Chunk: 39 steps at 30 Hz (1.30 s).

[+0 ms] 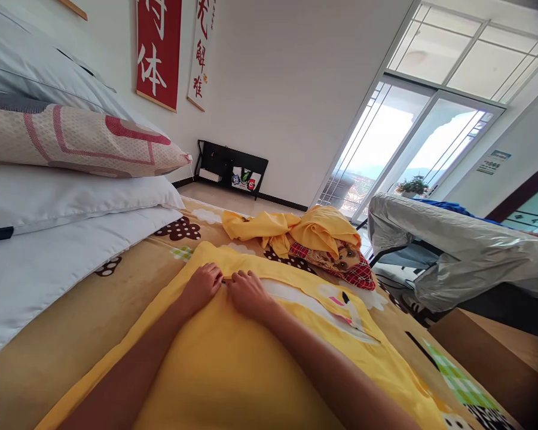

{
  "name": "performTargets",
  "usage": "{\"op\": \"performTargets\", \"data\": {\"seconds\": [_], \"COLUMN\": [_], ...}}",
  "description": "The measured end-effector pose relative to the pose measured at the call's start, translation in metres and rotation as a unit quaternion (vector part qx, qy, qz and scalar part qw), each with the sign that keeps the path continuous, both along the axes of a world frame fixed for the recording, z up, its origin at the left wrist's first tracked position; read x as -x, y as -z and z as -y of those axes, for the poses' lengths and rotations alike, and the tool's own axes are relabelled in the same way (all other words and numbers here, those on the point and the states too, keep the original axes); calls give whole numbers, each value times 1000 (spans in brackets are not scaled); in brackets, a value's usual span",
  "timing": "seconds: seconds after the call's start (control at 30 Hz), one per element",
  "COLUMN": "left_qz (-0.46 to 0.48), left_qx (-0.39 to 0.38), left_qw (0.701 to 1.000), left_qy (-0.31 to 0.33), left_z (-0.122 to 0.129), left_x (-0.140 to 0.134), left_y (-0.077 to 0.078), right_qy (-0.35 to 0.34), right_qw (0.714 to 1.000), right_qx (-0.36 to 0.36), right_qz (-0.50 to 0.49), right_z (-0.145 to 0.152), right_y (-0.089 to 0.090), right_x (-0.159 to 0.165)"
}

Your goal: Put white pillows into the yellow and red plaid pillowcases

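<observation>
A yellow pillowcase lies spread on the bed in front of me, with a long slit across its far part. White filling, likely a pillow, shows through the slit, with a patch of pink and black print at its right end. My left hand is closed on the cloth at the left end of the slit. Right beside it, my right hand has its fingers curled on the same edge. A tiny dark spot sits between the hands; I cannot tell what it is.
White pillows and a patterned pillow are stacked at the left. Beyond the pillowcase lie crumpled yellow cloth and a red plaid cloth. On the right stand a cardboard box and something under a silver cover.
</observation>
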State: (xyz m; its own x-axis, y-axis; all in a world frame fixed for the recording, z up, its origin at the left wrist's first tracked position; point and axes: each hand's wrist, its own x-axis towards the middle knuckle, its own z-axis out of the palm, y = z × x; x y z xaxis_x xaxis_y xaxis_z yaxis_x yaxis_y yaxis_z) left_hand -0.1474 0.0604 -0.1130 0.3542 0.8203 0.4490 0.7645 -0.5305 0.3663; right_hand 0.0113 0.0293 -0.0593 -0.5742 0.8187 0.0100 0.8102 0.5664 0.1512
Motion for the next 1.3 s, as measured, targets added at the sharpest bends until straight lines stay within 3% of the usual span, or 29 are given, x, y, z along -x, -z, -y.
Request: {"op": "performTargets", "data": {"seconds": [0.4,0.53,0.7,0.87,1.0,1.17,1.3], "left_qz": [48,56,85,141,172,178,175], "left_qx": [-70,-81,-61,-16,50,21,46], "left_qw": [996,995,992,981,975,975,978], "left_qy": [-39,-20,75,131,133,129,108], "left_z": [-2,-13,-24,-32,-40,-33,-29], "left_x": [0,8,17,27,35,27,21], "left_y": [7,16,25,26,24,21,22], "right_qy": [179,173,109,131,142,151,162], "right_qw": [974,976,990,985,983,981,980], "right_qx": [59,53,40,67,63,73,69], "right_qz": [-128,-118,-79,-89,-99,-93,-94], "right_z": [-17,-19,-16,-16,-14,-14,-12], "right_y": [2,-6,-23,-35,-41,-37,-28], "right_x": [26,30,33,35,37,35,30]}}
